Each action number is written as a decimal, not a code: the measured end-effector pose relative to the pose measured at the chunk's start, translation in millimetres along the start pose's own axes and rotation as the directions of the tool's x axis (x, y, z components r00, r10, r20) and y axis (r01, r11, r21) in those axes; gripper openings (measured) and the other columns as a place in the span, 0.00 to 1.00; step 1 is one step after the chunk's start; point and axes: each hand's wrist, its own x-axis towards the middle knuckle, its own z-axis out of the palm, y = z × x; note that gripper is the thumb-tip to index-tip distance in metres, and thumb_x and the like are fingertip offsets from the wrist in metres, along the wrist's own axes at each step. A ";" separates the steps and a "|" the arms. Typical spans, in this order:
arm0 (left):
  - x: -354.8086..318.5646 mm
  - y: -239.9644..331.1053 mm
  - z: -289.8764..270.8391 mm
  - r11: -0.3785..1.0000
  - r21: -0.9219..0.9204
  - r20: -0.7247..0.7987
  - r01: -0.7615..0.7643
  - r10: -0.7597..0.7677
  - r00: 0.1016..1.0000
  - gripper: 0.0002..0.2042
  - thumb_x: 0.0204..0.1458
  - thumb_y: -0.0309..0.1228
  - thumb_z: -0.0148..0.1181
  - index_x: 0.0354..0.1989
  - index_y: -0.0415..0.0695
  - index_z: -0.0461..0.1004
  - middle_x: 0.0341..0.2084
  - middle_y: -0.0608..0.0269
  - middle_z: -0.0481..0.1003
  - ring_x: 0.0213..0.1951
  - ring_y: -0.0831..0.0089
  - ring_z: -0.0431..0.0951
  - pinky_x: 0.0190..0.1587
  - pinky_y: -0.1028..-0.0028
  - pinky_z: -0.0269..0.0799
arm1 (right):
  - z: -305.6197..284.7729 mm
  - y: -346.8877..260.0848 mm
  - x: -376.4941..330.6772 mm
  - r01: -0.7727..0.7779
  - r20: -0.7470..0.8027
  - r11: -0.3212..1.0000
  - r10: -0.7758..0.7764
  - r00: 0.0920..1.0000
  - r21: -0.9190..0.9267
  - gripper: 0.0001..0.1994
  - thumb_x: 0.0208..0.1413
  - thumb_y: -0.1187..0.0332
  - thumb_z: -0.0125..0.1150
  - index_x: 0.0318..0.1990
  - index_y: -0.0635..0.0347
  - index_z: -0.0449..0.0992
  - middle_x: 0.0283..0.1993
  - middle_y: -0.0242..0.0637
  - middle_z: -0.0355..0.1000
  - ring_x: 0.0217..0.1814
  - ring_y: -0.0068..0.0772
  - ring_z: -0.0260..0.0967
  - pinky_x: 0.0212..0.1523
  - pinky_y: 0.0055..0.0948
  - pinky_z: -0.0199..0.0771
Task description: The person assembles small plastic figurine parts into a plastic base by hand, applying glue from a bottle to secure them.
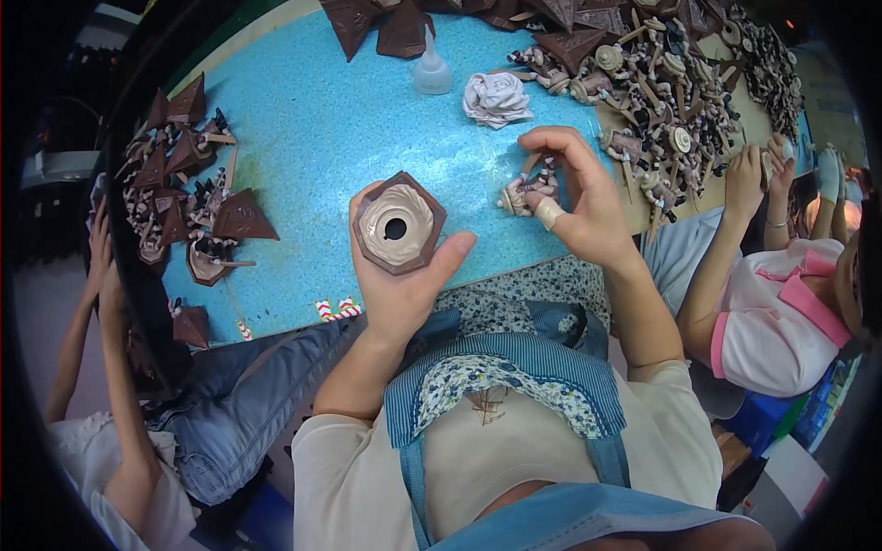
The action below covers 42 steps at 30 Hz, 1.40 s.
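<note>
My left hand point(404, 289) holds a brown six-sided hollow piece point(370, 241), its fingers and thumb wrapped round the sides. Facing up is a cream, ridged inside with a dark round hole in the middle. On the blue mat to the right lies a small cream, brown and black figurine point(516, 195). Arched over it is my right hand point(583, 202), the fingers apart from the thumb, which has a tan bandage on it. The thumb tip touches the figurine or lies just over it. Beyond the right hand sits a crumpled white cloth or paper wad point(497, 99).
A whitish squeeze bottle point(432, 72) with a thin nozzle stands at the far side. Many figurines point(675, 138) are heaped at the right. Brown pointed pieces point(401, 32) lie along the far edge, more point(244, 217) at the left. Co-workers point(781, 312) sit on both sides.
</note>
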 end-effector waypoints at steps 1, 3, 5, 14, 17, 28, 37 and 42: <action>2.0 1.1 -1.0 0.999 0.048 0.041 -0.003 0.001 0.999 0.36 0.37 0.26 0.75 0.53 0.40 0.57 0.42 0.63 0.67 0.43 0.76 0.68 0.46 0.75 0.68 | -3.9 -6.3 3.1 -0.004 0.003 1.000 0.004 1.000 -0.007 0.25 0.37 0.84 0.57 0.48 0.61 0.68 0.49 0.40 0.64 0.51 0.34 0.63 0.53 0.31 0.65; 5.5 4.9 -1.4 0.996 0.093 0.071 -0.009 0.003 0.997 0.38 0.36 0.27 0.75 0.54 0.39 0.55 0.43 0.62 0.66 0.44 0.75 0.68 0.47 0.74 0.67 | -9.8 -22.9 13.4 0.183 -0.030 0.876 -0.219 0.975 -0.447 0.24 0.36 0.80 0.57 0.48 0.61 0.70 0.50 0.44 0.66 0.53 0.40 0.63 0.55 0.34 0.63; 5.0 8.8 -1.3 0.998 0.043 0.120 -0.040 0.035 0.992 0.41 0.35 0.29 0.76 0.56 0.38 0.53 0.46 0.59 0.65 0.48 0.73 0.68 0.50 0.72 0.67 | -10.4 -33.6 29.9 0.198 -0.050 0.844 -0.256 0.965 -0.499 0.21 0.37 0.78 0.60 0.45 0.61 0.72 0.50 0.43 0.67 0.52 0.44 0.63 0.54 0.37 0.63; 7.3 14.7 -2.0 0.997 0.037 0.173 -0.068 0.061 0.983 0.36 0.39 0.26 0.71 0.56 0.38 0.54 0.45 0.56 0.67 0.49 0.71 0.70 0.51 0.72 0.67 | 5.2 -33.3 76.8 0.269 0.095 0.611 -0.303 0.948 -0.744 0.13 0.45 0.76 0.61 0.41 0.61 0.74 0.42 0.37 0.72 0.43 0.37 0.70 0.45 0.31 0.69; 5.3 15.5 -1.4 0.991 0.064 0.175 -0.122 0.109 0.979 0.36 0.39 0.27 0.71 0.55 0.38 0.54 0.45 0.55 0.68 0.47 0.70 0.71 0.51 0.72 0.67 | 1.5 -63.7 53.6 0.228 -0.125 0.896 -0.294 0.948 -0.380 0.08 0.51 0.77 0.56 0.40 0.64 0.73 0.34 0.37 0.73 0.33 0.26 0.71 0.36 0.22 0.70; 0.8 -1.8 18.2 0.955 0.068 0.158 -0.289 0.275 0.948 0.37 0.39 0.30 0.72 0.56 0.37 0.54 0.44 0.51 0.70 0.46 0.66 0.74 0.49 0.70 0.69 | 43.7 -106.4 -4.6 0.444 0.167 0.807 -0.412 0.896 -0.390 0.16 0.43 0.78 0.64 0.43 0.68 0.73 0.43 0.47 0.70 0.39 0.41 0.69 0.40 0.33 0.69; -2.8 -13.0 19.8 0.865 0.284 0.145 -0.413 0.388 0.910 0.37 0.41 0.33 0.71 0.56 0.37 0.53 0.44 0.50 0.65 0.44 0.60 0.71 0.46 0.66 0.68 | 64.6 -99.9 -23.0 0.375 0.118 0.799 -0.364 0.924 -0.471 0.19 0.40 0.82 0.63 0.45 0.71 0.74 0.41 0.47 0.66 0.38 0.41 0.68 0.37 0.29 0.71; -4.3 -18.8 20.5 0.857 0.237 0.168 -0.457 0.427 0.889 0.37 0.40 0.31 0.71 0.55 0.38 0.53 0.43 0.50 0.64 0.44 0.61 0.71 0.46 0.67 0.68 | 61.3 -102.2 -24.2 0.376 0.167 0.803 -0.338 0.926 -0.462 0.19 0.39 0.81 0.62 0.44 0.73 0.74 0.41 0.48 0.66 0.36 0.41 0.67 0.36 0.31 0.71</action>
